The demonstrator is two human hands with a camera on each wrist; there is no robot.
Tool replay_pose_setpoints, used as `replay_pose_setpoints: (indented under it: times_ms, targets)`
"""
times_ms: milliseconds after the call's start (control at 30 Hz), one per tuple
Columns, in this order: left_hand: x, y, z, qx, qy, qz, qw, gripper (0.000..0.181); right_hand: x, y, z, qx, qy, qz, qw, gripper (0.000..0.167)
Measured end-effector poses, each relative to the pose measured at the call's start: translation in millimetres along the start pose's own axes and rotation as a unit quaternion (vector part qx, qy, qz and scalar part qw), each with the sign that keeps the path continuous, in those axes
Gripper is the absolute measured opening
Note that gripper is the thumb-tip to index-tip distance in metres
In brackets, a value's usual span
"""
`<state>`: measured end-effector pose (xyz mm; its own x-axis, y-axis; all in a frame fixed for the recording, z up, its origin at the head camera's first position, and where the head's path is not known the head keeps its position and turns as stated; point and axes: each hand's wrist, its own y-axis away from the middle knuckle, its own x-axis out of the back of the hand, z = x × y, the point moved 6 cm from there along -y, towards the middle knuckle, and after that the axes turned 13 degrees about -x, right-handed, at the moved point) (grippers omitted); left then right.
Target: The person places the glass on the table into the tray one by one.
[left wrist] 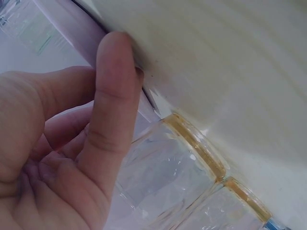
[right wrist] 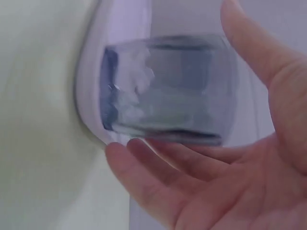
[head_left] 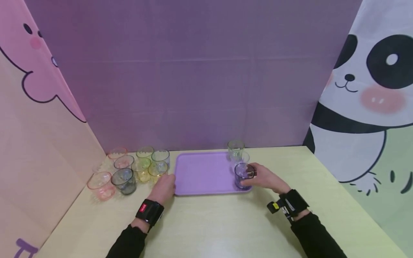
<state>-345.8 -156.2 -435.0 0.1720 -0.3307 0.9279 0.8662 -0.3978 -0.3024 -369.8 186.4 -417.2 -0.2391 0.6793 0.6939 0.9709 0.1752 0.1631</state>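
Observation:
The purple tray (head_left: 203, 173) lies on the table. My left hand (head_left: 164, 188) pinches its front left corner, with thumb and index finger at the rim (left wrist: 79, 40) in the left wrist view. A dark blue glass (head_left: 242, 175) stands at the tray's front right corner. Around it is my right hand (head_left: 264, 177); in the right wrist view its fingers (right wrist: 144, 184) lie along one side of the glass (right wrist: 168, 91), and the thumb is spread apart from the other side. Behind that glass stand a clear glass (head_left: 245, 157) and a green-tinted one (head_left: 236, 148).
Several tinted glasses stand grouped left of the tray, among them a pink one (head_left: 102, 186), a grey one (head_left: 124, 182) and an amber-rimmed one (head_left: 158, 170) close to my left hand. A purple backdrop (head_left: 200, 79) rises behind the table (head_left: 219, 225).

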Motion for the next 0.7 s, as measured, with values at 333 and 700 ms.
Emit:
replay_pose_setpoints:
  times_ms: [333,700]
  targets:
    - [1.5,1.3,0.9,-0.003,-0.007,0.005,1.0,0.005,15.1,7.2,3.2,0.026,-0.026,-0.071,0.9968,0.072]
    - [1.3,0.3,0.0,0.007,0.003,-0.003,1.0,0.004,16.8,1.1,11.3,0.007,-0.039,-0.065,0.9971,0.048]
